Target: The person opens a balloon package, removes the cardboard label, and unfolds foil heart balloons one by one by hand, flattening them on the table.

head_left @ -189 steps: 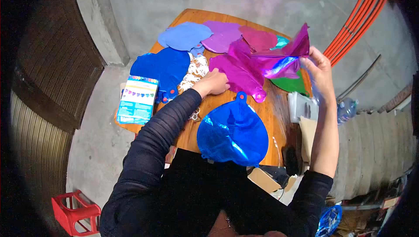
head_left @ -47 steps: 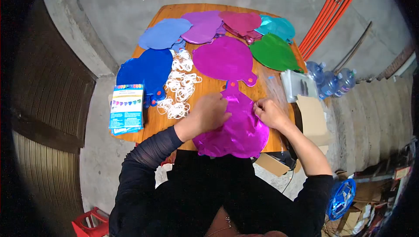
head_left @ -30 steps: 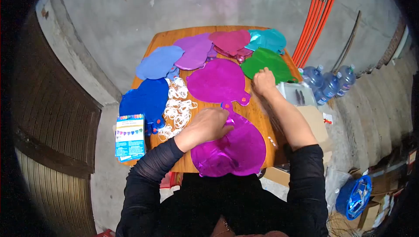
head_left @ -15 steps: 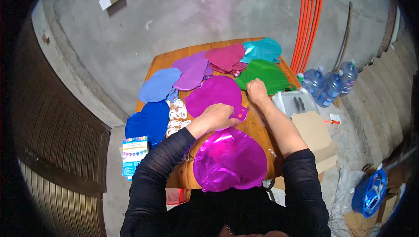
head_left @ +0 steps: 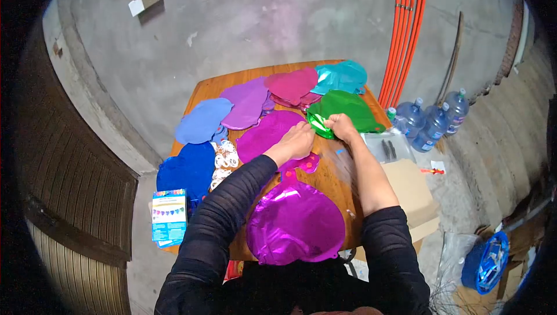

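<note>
Left hand (head_left: 297, 141) has moved toward one o'clock; we cannot tell its grip. Right hand (head_left: 342, 127) pinches green foil (head_left: 347, 108).

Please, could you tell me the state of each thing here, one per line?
Green balloon, uninflated, near corner bent
Right hand, pinching green balloon
Left hand, fingers bent, grip unclear
Near magenta balloon, uninflated
Blue balloon, uninflated
White loops, loosely heaped
Bottles, upright
Blue tub, open, holding items

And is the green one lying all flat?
Not all flat: most of the green foil lies spread, but its near-left edge is bent up and shiny at the right hand.
</note>
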Demonstrator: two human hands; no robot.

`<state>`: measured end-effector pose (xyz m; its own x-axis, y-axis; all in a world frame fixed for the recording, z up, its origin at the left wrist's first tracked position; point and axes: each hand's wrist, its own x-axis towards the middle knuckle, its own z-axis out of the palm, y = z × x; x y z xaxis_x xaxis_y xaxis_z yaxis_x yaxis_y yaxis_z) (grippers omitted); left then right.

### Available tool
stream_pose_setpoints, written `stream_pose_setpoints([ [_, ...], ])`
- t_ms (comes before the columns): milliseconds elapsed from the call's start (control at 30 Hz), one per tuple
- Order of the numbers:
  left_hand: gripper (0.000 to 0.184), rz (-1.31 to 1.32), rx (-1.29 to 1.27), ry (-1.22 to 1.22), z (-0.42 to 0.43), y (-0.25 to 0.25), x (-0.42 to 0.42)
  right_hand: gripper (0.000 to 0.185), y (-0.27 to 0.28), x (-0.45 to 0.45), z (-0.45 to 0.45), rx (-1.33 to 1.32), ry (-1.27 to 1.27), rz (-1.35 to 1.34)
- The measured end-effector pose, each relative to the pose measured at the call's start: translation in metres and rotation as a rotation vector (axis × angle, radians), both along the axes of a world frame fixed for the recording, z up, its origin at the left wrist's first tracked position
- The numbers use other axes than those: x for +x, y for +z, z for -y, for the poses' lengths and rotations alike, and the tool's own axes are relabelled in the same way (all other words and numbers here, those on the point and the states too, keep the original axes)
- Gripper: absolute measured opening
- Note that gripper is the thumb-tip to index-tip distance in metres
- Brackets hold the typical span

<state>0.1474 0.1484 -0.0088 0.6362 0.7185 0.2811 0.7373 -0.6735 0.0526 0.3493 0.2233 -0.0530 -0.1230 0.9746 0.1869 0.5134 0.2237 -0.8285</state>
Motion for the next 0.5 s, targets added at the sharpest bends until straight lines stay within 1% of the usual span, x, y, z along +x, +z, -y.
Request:
stream_pose_setpoints([
  [33, 0.033, 0.015, 0.066, -0.038, -0.006, -0.005, 0.003, 0.026, -0.001, 0.000, -0.002, -0.008, 0.002, -0.025],
  [67, 0.031, 0.018, 0.046, -0.068, -0.012, -0.010, 0.006, 0.025, -0.002, 0.001, -0.004, -0.013, 0.007, -0.023],
  [133, 0.028, 0.025, 0.004, -0.130, -0.013, -0.003, 0.014, 0.024, -0.007, 0.002, -0.010, -0.025, 0.017, -0.020],
  [233, 0.030, -0.070, -0.113, -0.077, -0.020, -0.007, 0.025, 0.023, -0.013, 0.005, -0.018, -0.024, 0.047, 0.015],
  [333, 0.035, -0.125, -0.107, -0.026, -0.020, -0.005, 0.030, 0.025, -0.010, 0.006, -0.021, -0.013, 0.035, 0.127],
  [433, 0.034, -0.070, -0.120, -0.031, -0.029, -0.015, 0.031, 0.028, 0.009, 0.003, -0.010, -0.008, -0.020, 0.086],
  [500, 0.034, 0.015, -0.039, -0.044, -0.031, -0.025, 0.031, 0.028, 0.014, 0.003, -0.017, 0.046, -0.046, 0.097],
])
